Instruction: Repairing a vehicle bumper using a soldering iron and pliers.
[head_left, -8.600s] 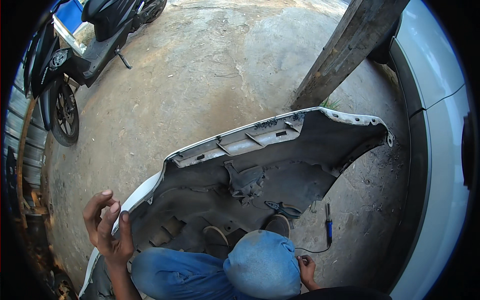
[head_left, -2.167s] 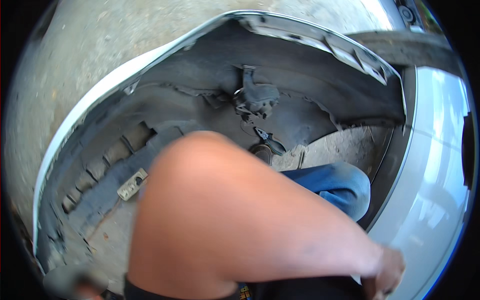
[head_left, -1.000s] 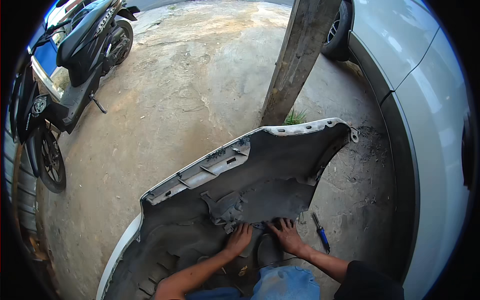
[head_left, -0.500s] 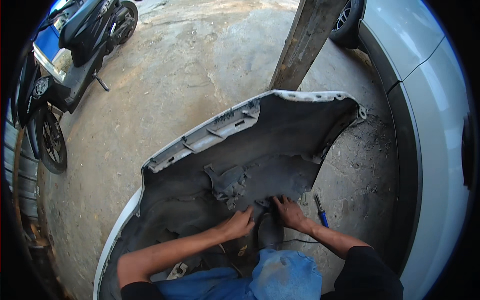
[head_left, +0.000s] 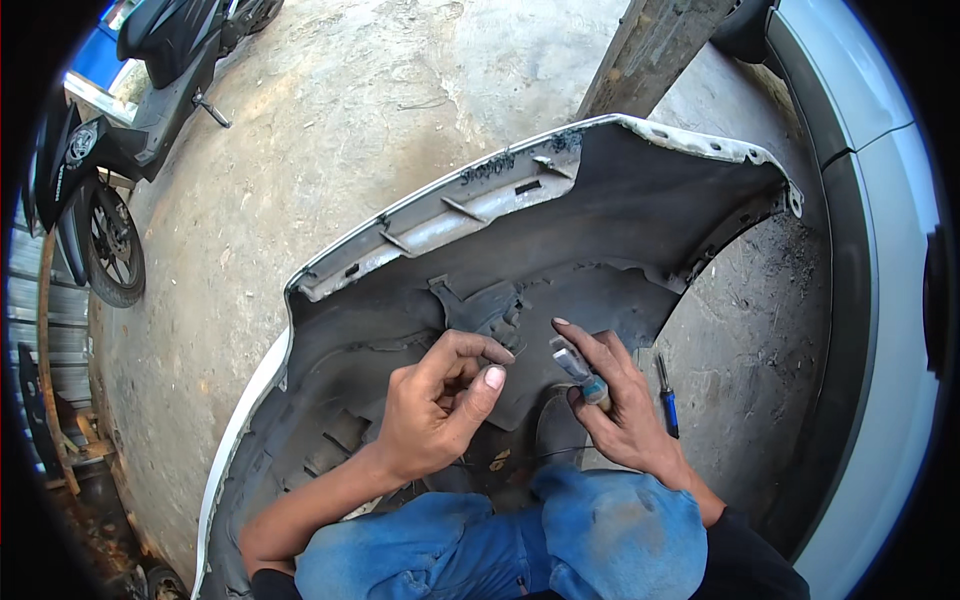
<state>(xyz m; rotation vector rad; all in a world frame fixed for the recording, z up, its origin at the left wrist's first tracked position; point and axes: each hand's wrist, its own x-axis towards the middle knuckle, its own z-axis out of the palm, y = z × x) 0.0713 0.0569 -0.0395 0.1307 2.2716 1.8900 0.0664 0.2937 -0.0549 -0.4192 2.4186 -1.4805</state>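
A car bumper cover [head_left: 390, 300] lies with its dark inner side up in front of my knees. Above it my left hand [head_left: 430, 400] is closed, thumb and forefinger bent together, with what looks like a bit of fine wire [head_left: 519, 349] at the fingertips. Facing it, my right hand [head_left: 625, 405] grips a small hand tool [head_left: 580, 370] with a flat grey head and a teal and tan handle; its exact kind is unclear. Below the hands, a torn dark plastic piece [head_left: 485, 305] rests on the bumper's inner face.
Right of my right hand, a blue-handled soldering iron [head_left: 668, 400] lies on the concrete floor [head_left: 400, 110]. A post [head_left: 650, 60] rises behind the bumper. A pale car [head_left: 880, 250] borders the right side, and a black motorbike [head_left: 150, 110] stands at the far left.
Both hands have risen from the bumper's inner surface. The small tool now shows in my right hand. The view has shifted, and the bumper appears higher and larger.
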